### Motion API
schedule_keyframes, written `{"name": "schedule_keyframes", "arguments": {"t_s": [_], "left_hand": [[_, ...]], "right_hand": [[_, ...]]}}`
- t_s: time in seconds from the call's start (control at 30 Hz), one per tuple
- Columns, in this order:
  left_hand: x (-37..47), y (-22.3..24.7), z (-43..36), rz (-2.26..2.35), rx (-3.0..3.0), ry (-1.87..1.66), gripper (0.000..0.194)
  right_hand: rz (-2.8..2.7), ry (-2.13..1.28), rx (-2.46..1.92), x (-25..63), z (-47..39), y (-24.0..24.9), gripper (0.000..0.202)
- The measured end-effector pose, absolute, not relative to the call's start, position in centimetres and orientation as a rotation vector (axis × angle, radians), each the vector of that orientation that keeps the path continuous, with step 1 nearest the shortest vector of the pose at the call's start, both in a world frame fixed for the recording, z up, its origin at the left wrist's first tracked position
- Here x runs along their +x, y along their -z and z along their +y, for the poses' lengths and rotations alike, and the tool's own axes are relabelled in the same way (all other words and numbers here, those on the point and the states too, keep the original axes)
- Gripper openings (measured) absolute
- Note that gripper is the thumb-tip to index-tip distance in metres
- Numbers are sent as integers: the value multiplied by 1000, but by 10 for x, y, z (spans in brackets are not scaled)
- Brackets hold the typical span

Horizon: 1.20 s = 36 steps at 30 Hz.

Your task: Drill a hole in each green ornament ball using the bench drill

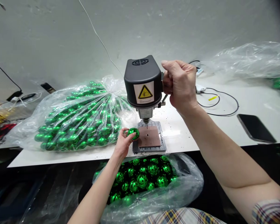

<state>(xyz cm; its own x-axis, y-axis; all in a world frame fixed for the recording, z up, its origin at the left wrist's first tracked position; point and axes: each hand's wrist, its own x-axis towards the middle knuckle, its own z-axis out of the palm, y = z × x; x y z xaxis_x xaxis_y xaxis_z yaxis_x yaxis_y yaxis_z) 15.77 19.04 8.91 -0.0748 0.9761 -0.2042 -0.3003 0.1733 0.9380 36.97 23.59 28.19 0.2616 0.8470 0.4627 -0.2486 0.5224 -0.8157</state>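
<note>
A shiny green ball ornament (133, 133) is pinched in the fingers of my left hand (123, 143), beside the left edge of a brown square pad (149, 141). That pad has a small dark hole and lies on the grey slotted base (162, 146) of a small drill press (143, 77). Its thin bit points down above the pad, apart from the ball. Up at the machine's right side, my right hand (180, 82) is closed round the feed lever (163, 101), whose grip is mostly hidden by the fingers.
A tied clear bag (84, 115) full of green balls sits left of the drill press. Below the table edge, an open plastic bag (186, 189) holds more balls. A phone (256, 128), a black cable (238, 105) and another plastic bag (252, 59) lie to the right.
</note>
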Motion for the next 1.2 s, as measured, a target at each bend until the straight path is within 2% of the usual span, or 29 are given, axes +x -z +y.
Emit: {"name": "schedule_keyframes", "arguments": {"t_s": [0.1,0.37,0.6,0.73,1.2], "left_hand": [[155,-90,188,1249,830,-1284,64],[162,-99,190,1034,639,-1195,58],[179,-83,196,1135,942,-1297,66],[189,-73,199,1136,1029,-1287,57],[205,-56,198,1046,1429,-1321,40]], "right_hand": [[-1079,-802,-705,371,238,-280,57],[-1086,-797,-713,371,238,-282,56],[-1004,-861,-648,369,236,-283,48],[-1053,-839,-712,370,237,-283,53],[-1034,-864,-733,371,237,-283,47]]}}
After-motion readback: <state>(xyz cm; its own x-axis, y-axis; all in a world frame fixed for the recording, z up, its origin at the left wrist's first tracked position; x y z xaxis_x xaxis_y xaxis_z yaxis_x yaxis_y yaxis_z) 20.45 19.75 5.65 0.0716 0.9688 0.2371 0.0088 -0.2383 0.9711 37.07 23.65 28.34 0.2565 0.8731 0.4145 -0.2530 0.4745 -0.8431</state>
